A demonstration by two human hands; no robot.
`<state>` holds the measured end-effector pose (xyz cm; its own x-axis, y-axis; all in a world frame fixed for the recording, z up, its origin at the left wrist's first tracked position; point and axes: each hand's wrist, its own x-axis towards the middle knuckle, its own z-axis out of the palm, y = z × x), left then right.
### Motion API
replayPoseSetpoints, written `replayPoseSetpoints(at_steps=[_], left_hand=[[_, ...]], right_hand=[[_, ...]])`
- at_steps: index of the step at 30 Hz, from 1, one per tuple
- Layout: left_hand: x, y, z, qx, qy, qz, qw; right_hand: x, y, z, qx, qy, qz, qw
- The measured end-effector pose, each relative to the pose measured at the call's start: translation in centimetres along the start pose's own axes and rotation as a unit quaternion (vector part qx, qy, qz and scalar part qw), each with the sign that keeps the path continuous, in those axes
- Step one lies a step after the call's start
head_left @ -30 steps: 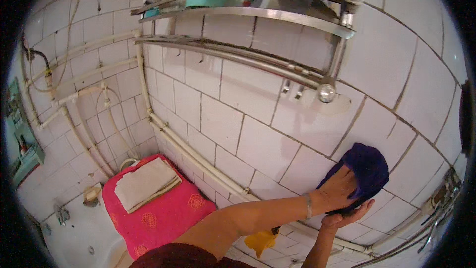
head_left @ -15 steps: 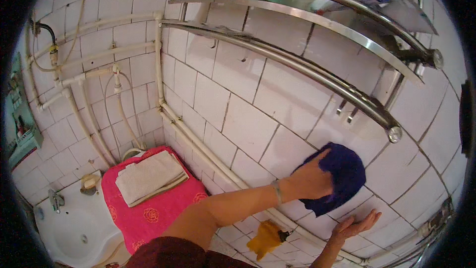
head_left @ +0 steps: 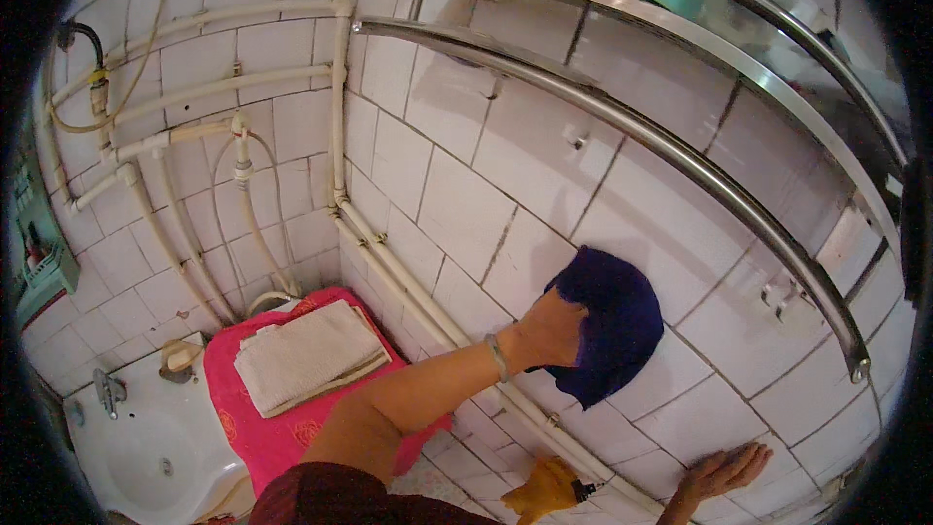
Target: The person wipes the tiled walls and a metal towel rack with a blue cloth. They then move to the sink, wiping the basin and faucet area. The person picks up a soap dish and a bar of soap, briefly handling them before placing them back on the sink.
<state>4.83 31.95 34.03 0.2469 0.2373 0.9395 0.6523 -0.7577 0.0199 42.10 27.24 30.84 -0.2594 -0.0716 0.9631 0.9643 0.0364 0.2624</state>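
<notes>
On the white tiled wall [head_left: 466,214], under the long steel rail [head_left: 622,126], pressed a dark blue cloth [head_left: 612,331] flat against the tiles with the left hand [head_left: 549,331]. Kept the fingers buried in the folds, so could not tell whether curled round the fabric or laid flat on it. Leaned the right hand [head_left: 719,472] on a lower tile, palm down, fingers spread and holding nothing, well apart from the cloth.

Risked a slip, in my judgement: reached far across, weight partly on that spread palm, and smooth tiles, if wet, would give little hold. Might also have let the cloth drop behind the white pipes [head_left: 408,272] running just beside it, should the pressure ease. Could have caught knuckles on the rail's bracket with a stroke carried too high. Left a yellow object with a dark tip [head_left: 544,491] below, and a folded towel [head_left: 306,355] on a pink cover [head_left: 282,428] beside the sink [head_left: 146,447].
</notes>
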Motion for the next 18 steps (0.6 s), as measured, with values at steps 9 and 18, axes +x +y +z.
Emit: replayPoseSetpoints(at_steps=[9, 18], left_hand=[[-2.9, -8.4, -5.1, 0.045, -0.007, -0.08, 0.996], [-6.7, -17.2, -9.0, 0.254, -0.006, -0.087, 0.963]], right_hand=[[0.4, -1.0, 0.7, -0.022, 0.033, -0.001, 0.999], [0.4, -1.5, 0.5, -0.036, 0.004, 0.014, 0.999]])
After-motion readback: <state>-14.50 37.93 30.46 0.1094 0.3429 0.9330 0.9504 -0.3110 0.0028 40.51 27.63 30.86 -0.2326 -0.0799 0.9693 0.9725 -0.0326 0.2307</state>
